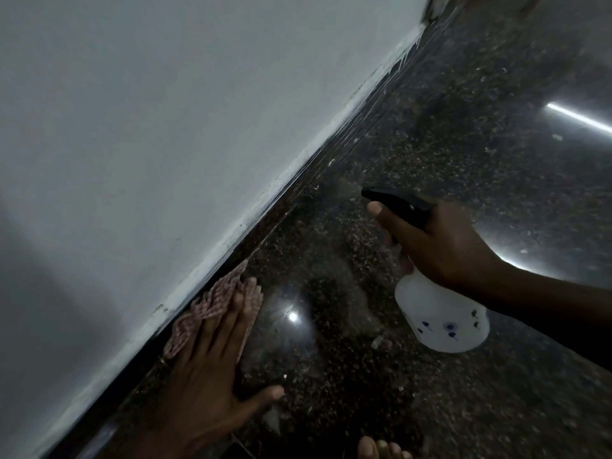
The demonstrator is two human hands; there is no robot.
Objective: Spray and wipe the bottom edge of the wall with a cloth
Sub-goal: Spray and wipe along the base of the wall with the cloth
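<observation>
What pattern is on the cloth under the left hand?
Pink-and-white checked cloth, pressed flat by the left hand; head view.

Looks like a room in a home, seen low down by the floor. Plain white painted wall (139,134), meeting a dark polished skirting (318,167) with ragged paint along the joint. Speckled granite-like floor (463,134), glossy enough to mirror a tube light (578,118) and a round lamp (292,316). Bare toes (381,450) at the bottom edge, so indoors and unshod. Household cleaning gear in use: a checked cloth (212,304) flat against the skirting, a small white spray bottle (440,321) with a black head. Dim, no furniture in view; which room, cannot tell.
</observation>
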